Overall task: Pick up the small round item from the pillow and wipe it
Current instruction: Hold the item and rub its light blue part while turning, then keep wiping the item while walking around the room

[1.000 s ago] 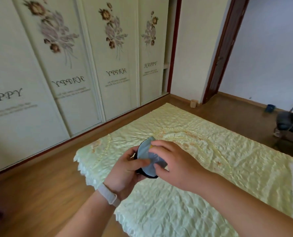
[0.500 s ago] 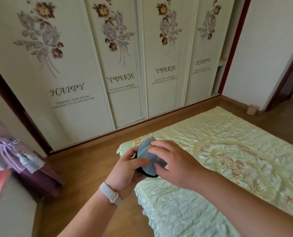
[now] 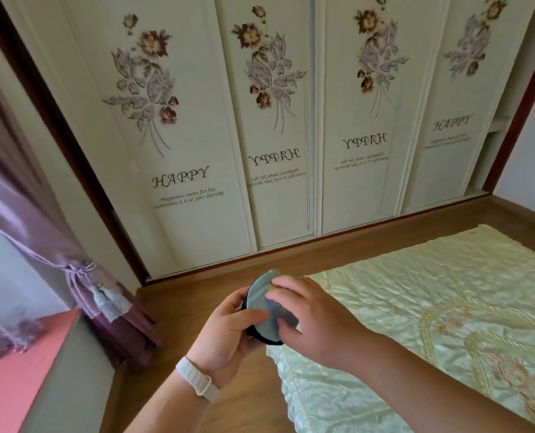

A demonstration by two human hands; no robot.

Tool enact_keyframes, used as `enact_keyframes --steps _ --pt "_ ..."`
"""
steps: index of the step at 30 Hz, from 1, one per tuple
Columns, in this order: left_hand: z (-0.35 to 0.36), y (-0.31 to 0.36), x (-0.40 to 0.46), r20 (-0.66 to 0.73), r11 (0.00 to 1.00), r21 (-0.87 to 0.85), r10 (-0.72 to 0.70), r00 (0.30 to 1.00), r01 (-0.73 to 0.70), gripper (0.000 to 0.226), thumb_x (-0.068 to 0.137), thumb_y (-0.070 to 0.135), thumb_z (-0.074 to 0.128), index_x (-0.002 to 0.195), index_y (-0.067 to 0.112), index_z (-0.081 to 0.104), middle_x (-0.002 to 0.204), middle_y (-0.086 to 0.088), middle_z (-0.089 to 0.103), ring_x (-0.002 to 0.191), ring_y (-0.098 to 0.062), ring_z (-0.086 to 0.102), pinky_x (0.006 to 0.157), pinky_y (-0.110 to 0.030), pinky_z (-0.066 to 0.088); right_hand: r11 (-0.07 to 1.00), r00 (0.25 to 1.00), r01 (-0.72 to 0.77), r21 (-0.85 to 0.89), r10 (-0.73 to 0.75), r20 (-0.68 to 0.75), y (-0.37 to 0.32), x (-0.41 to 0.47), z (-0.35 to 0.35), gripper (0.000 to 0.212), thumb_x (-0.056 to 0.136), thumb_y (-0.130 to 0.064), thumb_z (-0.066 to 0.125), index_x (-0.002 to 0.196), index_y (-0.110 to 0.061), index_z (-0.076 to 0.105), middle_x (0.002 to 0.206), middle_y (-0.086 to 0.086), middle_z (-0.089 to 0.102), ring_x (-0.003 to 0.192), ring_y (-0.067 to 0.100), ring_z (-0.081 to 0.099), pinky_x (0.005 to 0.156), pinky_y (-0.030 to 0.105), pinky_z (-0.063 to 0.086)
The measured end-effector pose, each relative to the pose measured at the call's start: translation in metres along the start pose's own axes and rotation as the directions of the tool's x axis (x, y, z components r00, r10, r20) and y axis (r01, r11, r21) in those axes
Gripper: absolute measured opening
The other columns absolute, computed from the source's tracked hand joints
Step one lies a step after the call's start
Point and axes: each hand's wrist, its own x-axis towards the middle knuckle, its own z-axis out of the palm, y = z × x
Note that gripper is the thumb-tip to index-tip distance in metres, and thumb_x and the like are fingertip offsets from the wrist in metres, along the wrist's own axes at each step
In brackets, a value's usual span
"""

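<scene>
holding the small round item (image 3: 261,303) up in front of the body, the person grips it in the left hand (image 3: 228,331), fingers curled round its dark rim and thumb laid across its pale face. the right hand (image 3: 310,317) rests on that same face, fingers flat and pressed to it; whether a cloth lies beneath them cannot be told, though a small yellow patch shows at the fingertips (image 3: 275,284). the item hangs over the wooden floor (image 3: 197,285), just beside the corner of the green quilted bedspread (image 3: 416,307), clear of any surface. no pillow is in view. judged from this, the pick-up is done and the wiping is the step in hand; how much of the face is left to wipe cannot be told. a white wristband (image 3: 197,379) sits on the left wrist.
</scene>
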Motion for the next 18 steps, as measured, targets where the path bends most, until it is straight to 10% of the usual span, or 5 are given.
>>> enact_keyframes --steps 18 --pt "-0.191 0.108 0.149 -0.114 0.994 -0.101 0.039 0.993 -0.051 0.048 0.068 0.000 0.072 0.115 0.008 0.067 0.108 -0.023 0.070 0.094 -0.037 0.070 0.069 -0.042 0.058 0.997 0.996 0.008 0.072 -0.014 0.086 0.033 0.246 0.149 0.036 0.083 -0.015 0.060 0.118 -0.013 0.059 0.132 0.001 0.048 0.116 0.019 0.046 0.093 0.026 0.040"
